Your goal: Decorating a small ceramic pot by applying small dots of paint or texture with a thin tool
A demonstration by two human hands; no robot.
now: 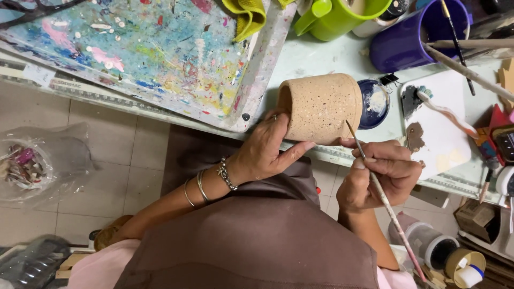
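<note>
Speckled tan ceramic cup [321, 108]: on its side at table edge, long axis 3-to-9 o'clock, mouth toward 9. Left hand [266, 151]: clamped on rim, fingers inside mouth. Right hand [381, 179]: pinching thin paint-flecked brush [375, 184], tip at 11 o'clock, touching cup's lower wall.

Soft, even indoor light fills the scene, bright enough for clear colour, with only faint shadows under the fingers [293, 152]. No harsh glare shows. Focus is sharp around the fingers, and the far corners look slightly softer.
</note>
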